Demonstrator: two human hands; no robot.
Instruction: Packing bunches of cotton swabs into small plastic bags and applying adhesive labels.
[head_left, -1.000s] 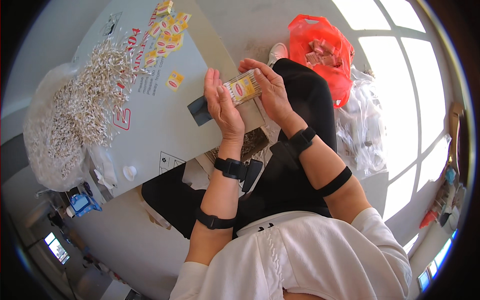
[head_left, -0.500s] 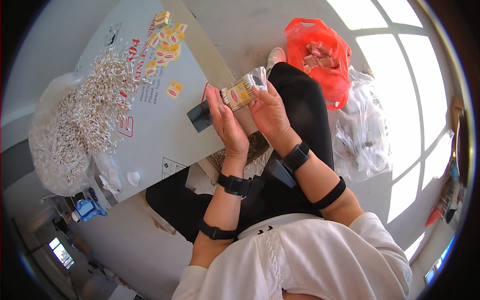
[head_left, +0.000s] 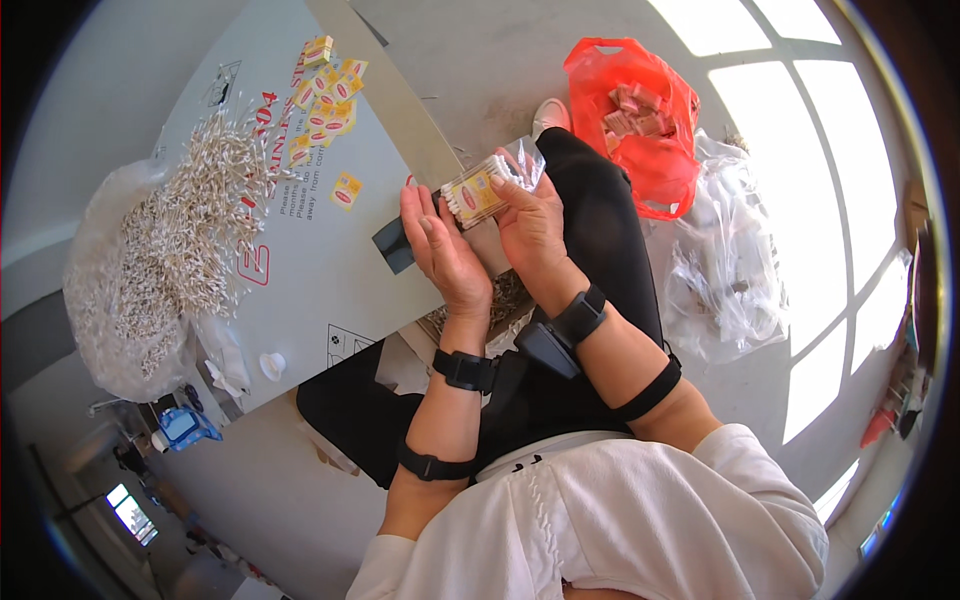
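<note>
A clear plastic bag of cotton swabs (head_left: 474,197) with a yellow label card inside is pinched in my right hand (head_left: 535,230), thumb on top. The loose end of the bag sticks out past the right fingers. My left hand (head_left: 452,258) is held flat with fingers stretched out, its palm facing the white tips at the pack's left end. Whether the left fingers touch the pack I cannot tell. Loose cotton swabs (head_left: 190,235) lie in a big heap on the table to the left, partly inside a large clear bag (head_left: 88,240). Several yellow label cards (head_left: 330,115) lie scattered at the far side.
A dark flat piece (head_left: 394,248) sits at the table (head_left: 330,270) edge beside my left hand. Below my wrists stands a box (head_left: 505,300) of swabs. On the floor at right are a red bag (head_left: 672,170) with small packs and a clear plastic bag (head_left: 720,290).
The swab pack has come slightly nearer and tilted a little in my right hand. My left hand has shifted slightly left and nearer, with its fingers a bit more apart.
</note>
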